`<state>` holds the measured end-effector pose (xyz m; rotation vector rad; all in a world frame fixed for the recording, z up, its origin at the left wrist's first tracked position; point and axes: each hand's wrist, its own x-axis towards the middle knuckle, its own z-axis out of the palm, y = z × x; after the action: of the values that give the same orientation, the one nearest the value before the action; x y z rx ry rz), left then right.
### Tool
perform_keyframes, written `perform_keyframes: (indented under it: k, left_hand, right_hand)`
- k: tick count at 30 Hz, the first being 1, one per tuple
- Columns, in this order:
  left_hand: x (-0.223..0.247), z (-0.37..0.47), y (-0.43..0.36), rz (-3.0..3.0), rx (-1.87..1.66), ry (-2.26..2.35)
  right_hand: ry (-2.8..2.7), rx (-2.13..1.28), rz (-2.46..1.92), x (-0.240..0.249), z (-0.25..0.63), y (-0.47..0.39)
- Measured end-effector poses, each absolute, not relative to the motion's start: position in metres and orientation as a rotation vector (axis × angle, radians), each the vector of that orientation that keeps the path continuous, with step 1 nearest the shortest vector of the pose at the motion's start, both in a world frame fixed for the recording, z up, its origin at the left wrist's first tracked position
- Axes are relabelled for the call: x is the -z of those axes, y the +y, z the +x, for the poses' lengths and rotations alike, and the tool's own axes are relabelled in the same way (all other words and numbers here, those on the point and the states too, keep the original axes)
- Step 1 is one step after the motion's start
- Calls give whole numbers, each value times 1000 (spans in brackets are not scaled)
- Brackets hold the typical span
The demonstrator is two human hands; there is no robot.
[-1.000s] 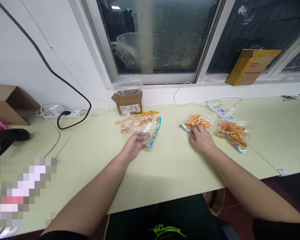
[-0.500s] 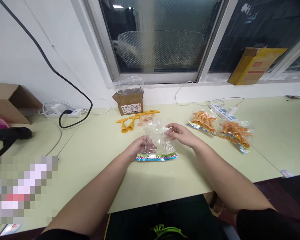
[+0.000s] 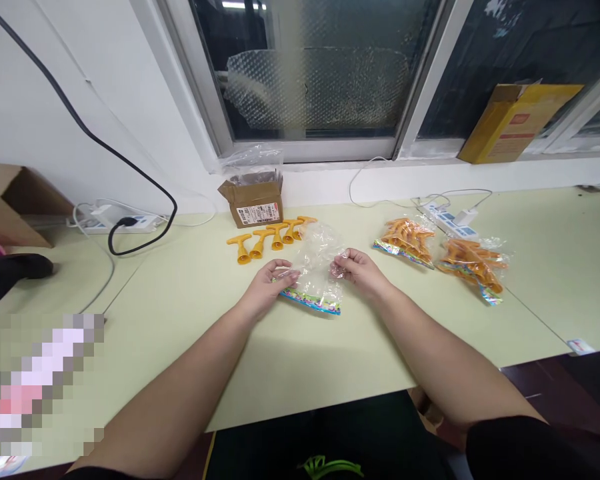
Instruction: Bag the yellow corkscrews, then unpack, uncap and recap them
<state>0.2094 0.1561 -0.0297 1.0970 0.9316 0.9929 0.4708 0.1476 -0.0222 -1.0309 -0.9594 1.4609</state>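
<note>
Clear bag, edges pinched in left hand and right hand, well apart from table edge

The left edge crops a brown carton and a black object.

- Left hand and right hand: both holding clear bag.
- Yellow handles: in row, near box.
- Two filled bags: on worktop, right.
</note>
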Motion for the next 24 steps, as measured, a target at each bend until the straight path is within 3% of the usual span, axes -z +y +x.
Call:
perform_keyframes:
  k: [5, 12, 17, 24]
  left_hand:
    - [24, 197, 165, 1085, -1074, 977]
    - [24, 187, 168, 1171, -896, 939]
    - [25, 185, 168, 1181, -753, 914]
    - [23, 181, 170, 1061, -819, 938]
  right_hand:
    - [-1051, -1455, -1066, 25, 492, 156]
    - [-1590, -1043, -906, 13, 515, 158]
    - [-1805, -1053, -793, 4, 513, 146]
    - [-1809, -1195, -911, 5, 515, 146]
